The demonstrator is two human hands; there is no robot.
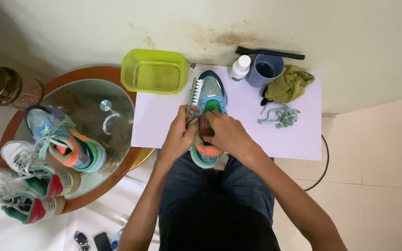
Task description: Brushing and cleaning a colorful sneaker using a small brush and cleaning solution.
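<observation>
This looks like a room in a home, used for cleaning shoes. The stained wall (229, 35) and pale floor tiles (378, 153) say plain living space. A round glass surface (117, 116) carries sneakers (63, 142), and a basin (154, 72), mug (265, 69) and rag (291, 82) sit nearby.

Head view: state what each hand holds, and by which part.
The left hand grips the green-handled brush by its handle's lower end. The right hand holds the colourful sneaker at its collar, around the ankle opening.
</observation>
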